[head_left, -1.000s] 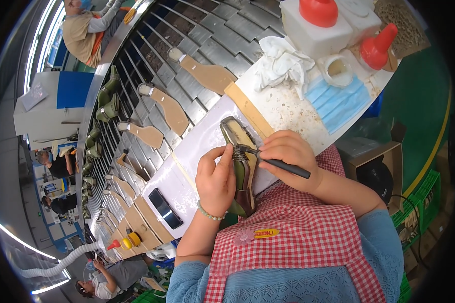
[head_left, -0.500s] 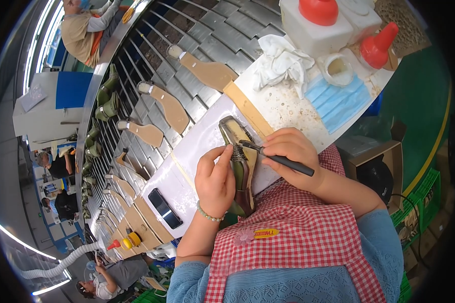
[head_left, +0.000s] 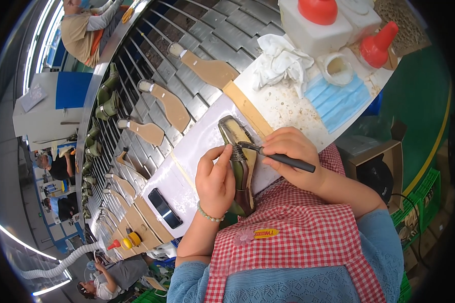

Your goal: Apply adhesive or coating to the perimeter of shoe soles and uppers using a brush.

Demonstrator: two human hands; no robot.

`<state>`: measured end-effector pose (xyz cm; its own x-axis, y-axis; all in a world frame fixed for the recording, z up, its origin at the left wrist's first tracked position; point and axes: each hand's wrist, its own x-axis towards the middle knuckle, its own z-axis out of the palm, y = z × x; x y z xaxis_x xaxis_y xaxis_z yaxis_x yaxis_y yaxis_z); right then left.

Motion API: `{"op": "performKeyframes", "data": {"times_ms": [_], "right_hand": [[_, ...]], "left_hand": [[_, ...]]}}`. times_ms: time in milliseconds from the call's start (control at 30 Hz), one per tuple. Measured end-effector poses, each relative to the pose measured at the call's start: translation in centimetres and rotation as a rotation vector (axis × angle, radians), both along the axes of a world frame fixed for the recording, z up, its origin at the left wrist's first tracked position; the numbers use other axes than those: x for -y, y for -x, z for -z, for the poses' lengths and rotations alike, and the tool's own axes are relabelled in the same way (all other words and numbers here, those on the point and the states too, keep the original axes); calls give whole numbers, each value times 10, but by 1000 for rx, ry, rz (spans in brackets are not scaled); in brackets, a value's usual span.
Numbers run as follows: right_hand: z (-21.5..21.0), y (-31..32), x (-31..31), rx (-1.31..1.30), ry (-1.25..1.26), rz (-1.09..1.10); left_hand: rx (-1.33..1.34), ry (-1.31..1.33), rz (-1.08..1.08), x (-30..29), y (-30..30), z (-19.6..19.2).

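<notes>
A green shoe upper (head_left: 242, 174) sits sole side up over a white work sheet (head_left: 187, 151), its toe pointing away from me and its heel end close to my apron. My left hand (head_left: 216, 179) is closed on the shoe's left side, index fingertip and thumb by the ridged, gathered edge. In my right hand (head_left: 296, 144) is a slim tool with a black handle (head_left: 299, 163). Its dark tip meets the shoe's underside near the left fingertips; the exact shape of the tip is hard to make out.
Tan insoles (head_left: 169, 108) lie on the metal slat conveyor (head_left: 202, 45) beyond the sheet. A phone (head_left: 164, 208) is at the left. To the right are crumpled white cloth (head_left: 283, 63), a blue mask (head_left: 338, 101), an open glue pot (head_left: 337, 69) and a red-topped white container (head_left: 316, 30).
The insoles on the conveyor have shifted very slightly to the right. My right hand and the tool have moved only a little; my left hand keeps its hold.
</notes>
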<state>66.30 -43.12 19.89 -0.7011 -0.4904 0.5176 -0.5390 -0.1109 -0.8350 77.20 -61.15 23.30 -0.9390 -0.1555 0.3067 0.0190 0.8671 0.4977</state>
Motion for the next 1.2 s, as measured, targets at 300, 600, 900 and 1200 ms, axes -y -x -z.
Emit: {"op": "performKeyframes", "data": {"times_ms": [300, 600, 900, 1200], "right_hand": [[1, 4, -1, 51, -46, -61], [1, 7, 1, 109, -36, -79], [-47, 34, -66, 251, -184, 122], [-94, 88, -111, 73, -404, 482]], "left_hand": [[6, -3, -5, -1, 1, 0], [31, -91, -41, -1, 1, -5], [307, -747, 26, 41, -19, 9], [610, -177, 138, 36, -19, -4]]}}
